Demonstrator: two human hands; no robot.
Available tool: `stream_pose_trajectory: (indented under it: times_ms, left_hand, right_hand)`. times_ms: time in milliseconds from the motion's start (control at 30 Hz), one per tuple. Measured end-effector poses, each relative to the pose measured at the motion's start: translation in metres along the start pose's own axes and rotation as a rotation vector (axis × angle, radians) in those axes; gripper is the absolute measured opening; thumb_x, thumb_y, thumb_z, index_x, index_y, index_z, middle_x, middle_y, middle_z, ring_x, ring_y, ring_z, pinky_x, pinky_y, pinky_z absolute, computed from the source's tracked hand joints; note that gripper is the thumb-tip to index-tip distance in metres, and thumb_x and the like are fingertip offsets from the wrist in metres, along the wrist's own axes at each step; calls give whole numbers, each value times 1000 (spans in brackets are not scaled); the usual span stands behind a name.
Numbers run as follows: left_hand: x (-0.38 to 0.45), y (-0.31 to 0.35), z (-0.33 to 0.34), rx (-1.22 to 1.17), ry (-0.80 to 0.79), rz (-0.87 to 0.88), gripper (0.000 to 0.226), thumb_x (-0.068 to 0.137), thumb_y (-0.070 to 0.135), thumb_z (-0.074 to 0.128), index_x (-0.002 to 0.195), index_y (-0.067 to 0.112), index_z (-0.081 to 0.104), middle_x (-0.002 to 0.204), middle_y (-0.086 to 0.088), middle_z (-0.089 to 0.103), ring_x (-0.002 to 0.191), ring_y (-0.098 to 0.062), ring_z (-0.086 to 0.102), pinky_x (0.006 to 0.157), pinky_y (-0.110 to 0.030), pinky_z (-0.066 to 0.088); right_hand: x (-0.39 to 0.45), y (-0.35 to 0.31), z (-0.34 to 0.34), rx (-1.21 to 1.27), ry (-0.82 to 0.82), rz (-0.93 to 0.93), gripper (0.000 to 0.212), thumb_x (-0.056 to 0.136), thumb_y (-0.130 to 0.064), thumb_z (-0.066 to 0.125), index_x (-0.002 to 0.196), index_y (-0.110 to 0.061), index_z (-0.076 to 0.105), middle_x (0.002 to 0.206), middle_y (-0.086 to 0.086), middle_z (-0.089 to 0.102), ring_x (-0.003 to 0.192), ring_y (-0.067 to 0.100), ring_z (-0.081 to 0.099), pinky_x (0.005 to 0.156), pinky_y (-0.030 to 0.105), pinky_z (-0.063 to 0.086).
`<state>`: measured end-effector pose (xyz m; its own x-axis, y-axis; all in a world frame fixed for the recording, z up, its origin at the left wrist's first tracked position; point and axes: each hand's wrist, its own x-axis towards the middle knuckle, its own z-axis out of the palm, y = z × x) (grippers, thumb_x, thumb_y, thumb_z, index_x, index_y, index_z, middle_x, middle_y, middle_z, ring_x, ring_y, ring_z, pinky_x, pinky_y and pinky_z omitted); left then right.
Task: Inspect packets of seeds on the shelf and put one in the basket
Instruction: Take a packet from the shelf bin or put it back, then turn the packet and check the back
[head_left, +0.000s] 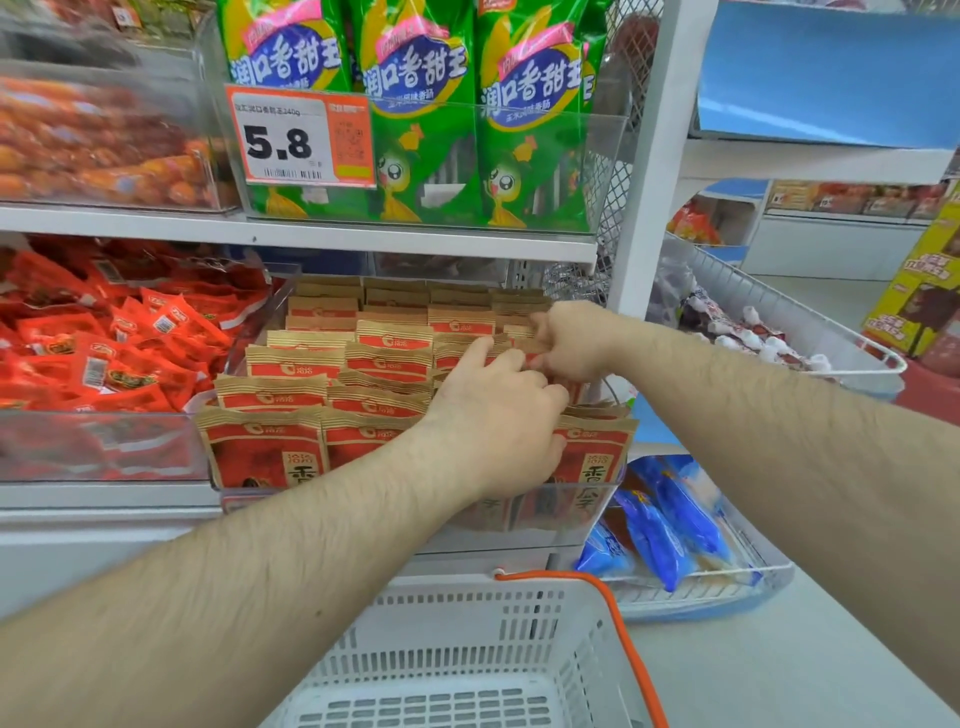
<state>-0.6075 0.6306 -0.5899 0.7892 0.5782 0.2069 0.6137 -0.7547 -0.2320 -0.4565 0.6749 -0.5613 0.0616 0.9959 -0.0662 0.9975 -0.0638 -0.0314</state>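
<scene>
Several brown-and-red seed packets (291, 395) stand in rows in a clear bin on the lower shelf. My left hand (498, 415) reaches into the right-hand row, its fingers bent down over the packet tops. Just behind it, my right hand (574, 340) has its fingers curled round the top of a packet in the same row; that packet is mostly hidden by both hands. A white plastic basket (457, 623) with an orange handle (618, 618) sits below the shelf, with nothing visible inside.
Red snack packets (114, 343) fill the bin to the left. Green sausage bags (421, 119) with a 5.8 price tag (301, 137) stand on the shelf above. Wire baskets (810, 332) of wrapped goods hang to the right, with blue packs (670, 519) lower down.
</scene>
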Motion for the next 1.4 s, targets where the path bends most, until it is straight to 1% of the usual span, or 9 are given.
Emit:
stream_pose_trajectory:
  times_ms: [67,200,367,567,733,933,1033,1200,1400]
  left_hand:
    - [-1,2,-1,-7,-21,-18,48,100,46,37,139,23,49,142,1,54,139,-24,35,121,-53,8]
    - [-2,4,-1,-17,-40,-36,48,98,46,38,139,23,50,140,1,56,139,-24,35,121,-56,6]
    - [-11,9,-6,-44,-25,-59,54,96,44,41,144,19,42,150,-2,45,148,-25,21,122,-55,0]
    - [-41,10,-12,-287,479,-64,49,83,33,56,128,13,59,124,-2,63,120,-28,46,100,-38,28]
    - [-83,0,-22,-329,803,-93,29,79,33,54,97,13,67,89,3,64,86,-23,56,80,-35,31]
    - [-115,-6,-12,-449,605,-224,38,84,44,51,110,18,56,99,9,52,90,-12,49,75,-31,41]
    - [-118,-1,-5,-871,370,-358,21,92,46,54,108,31,54,98,18,60,87,-3,57,76,-29,50]
    - [-127,8,12,-1415,183,-490,23,102,34,50,96,20,68,86,-6,75,82,-28,72,82,-56,56]
    - [-134,11,22,-1826,184,-662,30,106,26,42,110,11,68,96,-15,76,82,-27,73,75,-43,57]
  right_hand:
    - [-11,-2,-4,-52,163,-15,21,94,-28,59,99,-10,70,139,8,58,124,29,55,99,33,47]
    - [-44,2,-15,58,488,33,21,97,-35,54,82,-22,61,77,1,60,85,27,59,70,33,47]
    - [-81,24,-20,861,929,184,30,97,-26,53,69,-17,57,70,0,65,76,25,65,78,47,56]
    - [-106,23,-8,1706,742,258,18,103,-20,49,89,-19,60,76,0,70,66,14,66,69,35,53]
    - [-121,1,2,1665,570,126,20,103,-15,48,88,-13,61,62,-4,69,53,8,65,49,21,49]
    - [-140,-40,17,1118,294,-165,26,97,-8,59,72,-13,63,62,-3,69,59,13,64,62,31,53]
    - [-144,-59,26,972,158,-225,30,96,-11,61,67,-18,62,58,-8,66,55,6,61,57,25,48]
    - [-147,-73,41,931,135,-176,34,93,-15,65,61,-20,60,49,-12,59,47,0,54,50,19,42]
    - [-151,-80,64,1269,185,64,25,96,-24,62,77,-8,63,61,4,68,56,15,65,55,29,50]
